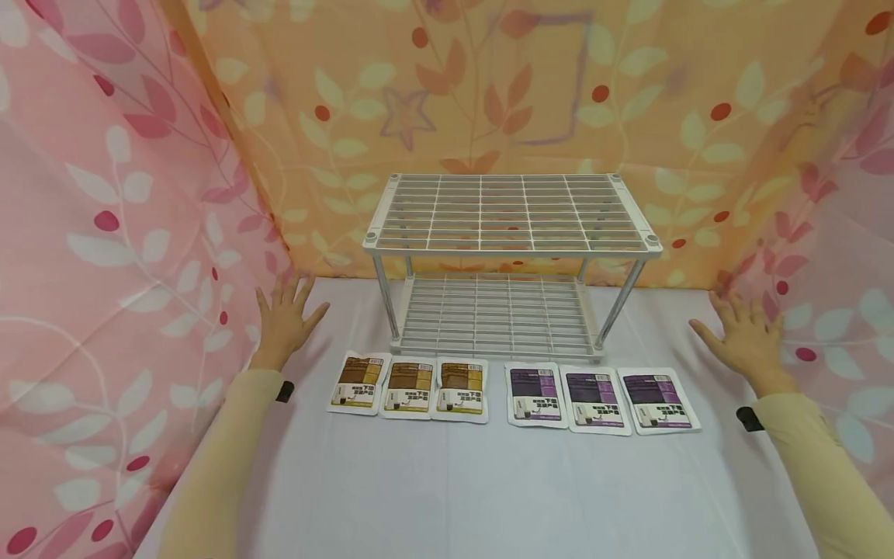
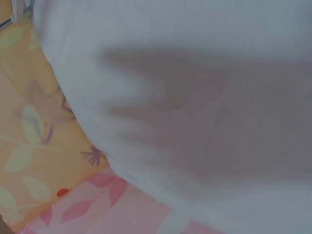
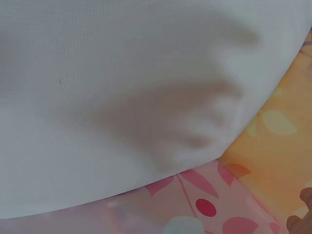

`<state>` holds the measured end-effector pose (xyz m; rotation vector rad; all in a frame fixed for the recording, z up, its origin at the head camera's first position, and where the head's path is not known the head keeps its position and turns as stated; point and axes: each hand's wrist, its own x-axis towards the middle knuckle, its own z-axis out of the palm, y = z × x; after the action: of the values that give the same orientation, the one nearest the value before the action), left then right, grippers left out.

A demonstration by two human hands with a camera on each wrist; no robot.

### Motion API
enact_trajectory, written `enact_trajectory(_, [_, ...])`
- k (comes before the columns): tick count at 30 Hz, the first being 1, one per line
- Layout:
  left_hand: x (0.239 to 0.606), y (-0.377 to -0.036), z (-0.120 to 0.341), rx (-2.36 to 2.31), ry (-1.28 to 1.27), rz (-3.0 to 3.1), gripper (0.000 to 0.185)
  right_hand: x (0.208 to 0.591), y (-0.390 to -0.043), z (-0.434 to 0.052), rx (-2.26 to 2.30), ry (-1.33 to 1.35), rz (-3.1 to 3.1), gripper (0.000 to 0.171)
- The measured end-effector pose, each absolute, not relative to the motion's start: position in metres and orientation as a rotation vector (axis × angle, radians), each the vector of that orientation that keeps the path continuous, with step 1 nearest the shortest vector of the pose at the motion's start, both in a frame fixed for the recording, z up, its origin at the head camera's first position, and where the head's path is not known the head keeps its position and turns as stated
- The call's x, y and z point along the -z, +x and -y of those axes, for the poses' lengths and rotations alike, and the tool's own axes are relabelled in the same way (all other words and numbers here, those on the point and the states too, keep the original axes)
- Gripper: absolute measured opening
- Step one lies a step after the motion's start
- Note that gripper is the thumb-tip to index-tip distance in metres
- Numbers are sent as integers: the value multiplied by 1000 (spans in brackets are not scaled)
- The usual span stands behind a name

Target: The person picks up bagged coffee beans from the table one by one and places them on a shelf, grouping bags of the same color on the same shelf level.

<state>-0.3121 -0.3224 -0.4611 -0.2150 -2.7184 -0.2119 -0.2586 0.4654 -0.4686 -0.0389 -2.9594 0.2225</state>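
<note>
My left hand [image 1: 282, 322], fingers spread, is held over the left side of the white table, beside the pink curtain. On the far right, my right hand [image 1: 747, 345] is spread the same way. Neither holds anything. Between them lie flat pouches in a row: three with brown and yellow labels [image 1: 408, 388] on the left, nearest my left hand, and three with purple labels [image 1: 598, 400] on the right. Behind the row stands a white two-tier wire rack [image 1: 513, 253]. Both wrist views mostly show hand shadows on the cloth; fingertips [image 3: 301, 217] enter the right one's corner.
White cloth covers the table [image 1: 447, 489]. Patterned curtains close it in: a pink one [image 1: 70, 256] at the left, an orange one [image 1: 279, 101] behind the rack, another pink one [image 1: 831, 279] at the right. Metal posts [image 1: 619, 304] join the rack's two shelves.
</note>
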Motion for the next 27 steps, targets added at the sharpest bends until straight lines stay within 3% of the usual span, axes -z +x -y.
enact_trajectory(14, [463,-299,307,314,-250,2731,77,462,-250,-440,-289,-10,2861,79])
enact_trajectory(27, [475,-285,275,501,-233,2664,71,469,-232,-416,-517,45,2713,65])
